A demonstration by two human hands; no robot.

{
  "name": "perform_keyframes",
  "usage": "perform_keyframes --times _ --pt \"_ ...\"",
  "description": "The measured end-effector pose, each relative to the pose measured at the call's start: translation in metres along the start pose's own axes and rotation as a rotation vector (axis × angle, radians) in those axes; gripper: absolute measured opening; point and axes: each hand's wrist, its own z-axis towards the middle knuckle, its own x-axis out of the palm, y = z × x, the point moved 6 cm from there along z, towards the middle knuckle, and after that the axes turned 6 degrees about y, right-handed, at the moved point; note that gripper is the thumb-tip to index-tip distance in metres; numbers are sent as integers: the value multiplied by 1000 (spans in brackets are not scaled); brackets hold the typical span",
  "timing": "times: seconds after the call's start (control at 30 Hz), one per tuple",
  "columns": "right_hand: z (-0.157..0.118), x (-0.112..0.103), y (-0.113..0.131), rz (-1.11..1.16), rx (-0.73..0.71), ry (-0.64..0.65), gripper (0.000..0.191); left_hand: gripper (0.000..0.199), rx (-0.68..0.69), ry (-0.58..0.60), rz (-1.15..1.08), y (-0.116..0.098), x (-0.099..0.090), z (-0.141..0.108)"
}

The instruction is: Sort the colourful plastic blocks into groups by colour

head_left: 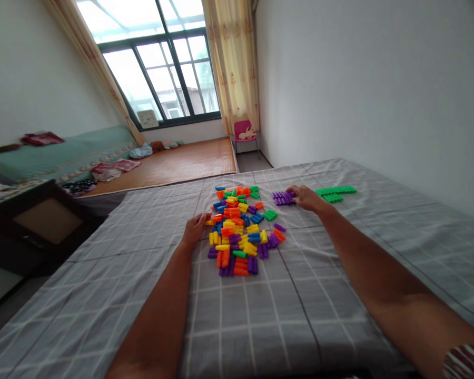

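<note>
A heap of small tube-like plastic blocks (pixel 237 226) in orange, yellow, blue, purple and green lies on a grey checked bedsheet (pixel 260 326). At the heap's left edge is my left hand (pixel 195 230), its fingers bent and pressed together beside yellow and orange blocks. Whether a block is between those fingertips is hidden. To the right of the heap, my right hand (pixel 306 198) is closed at the right end of a group of purple blocks (pixel 283 198) lined up side by side. Just past that hand lie rows of green blocks (pixel 337 193).
A white wall (pixel 379 89) runs along the right side. Beyond the sheet are a mat-covered bed (pixel 189 158) with cloths, a pink chair (pixel 244 129) holding a soft toy, and a curtained window. A dark cabinet (pixel 35 226) stands at left.
</note>
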Motion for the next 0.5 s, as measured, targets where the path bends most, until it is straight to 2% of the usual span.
perform_keyframes --times 0.17,0.5 --pt "-1 13 -2 -71 42 16 36 57 4 9 -12 3 1 2" --pt "2 8 -10 -31 60 27 28 57 -2 18 -30 8 1 3"
